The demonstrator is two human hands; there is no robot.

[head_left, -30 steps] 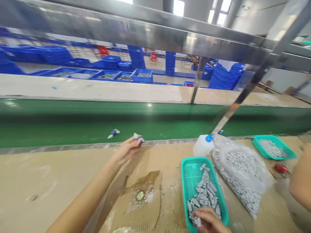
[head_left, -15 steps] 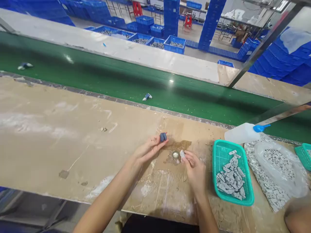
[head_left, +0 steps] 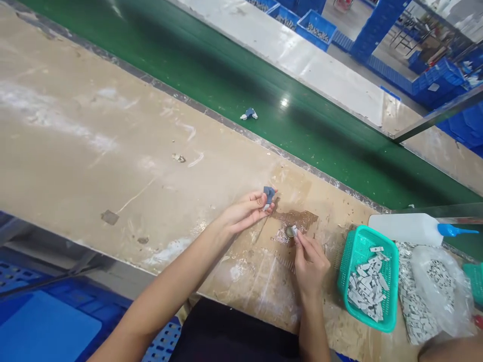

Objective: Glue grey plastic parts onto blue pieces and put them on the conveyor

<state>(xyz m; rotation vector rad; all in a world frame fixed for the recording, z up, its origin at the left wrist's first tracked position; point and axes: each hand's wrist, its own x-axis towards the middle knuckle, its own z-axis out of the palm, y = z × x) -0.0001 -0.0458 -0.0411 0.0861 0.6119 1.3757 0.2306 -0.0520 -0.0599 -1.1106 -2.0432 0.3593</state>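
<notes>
My left hand is closed on a small blue plastic piece, held up over the table; a pale bit shows at its lower end. My right hand pinches a small light-grey plastic piece between thumb and fingertips. That piece is at a small round dish, overlapping its right side; whether they touch I cannot tell. A wet brown patch surrounds the dish. Right of my right hand stands a green basket with many similar grey pieces.
A white bottle with a blue nozzle lies behind the basket. Bags of small grey parts rest at the right. Beyond the table runs a green belt carrying a blue-and-white part. Part of another person's arm shows lower right.
My right hand has brought its grey piece from beside the dish over to it. My left hand has turned the blue piece. The view has tilted and swung downward.
</notes>
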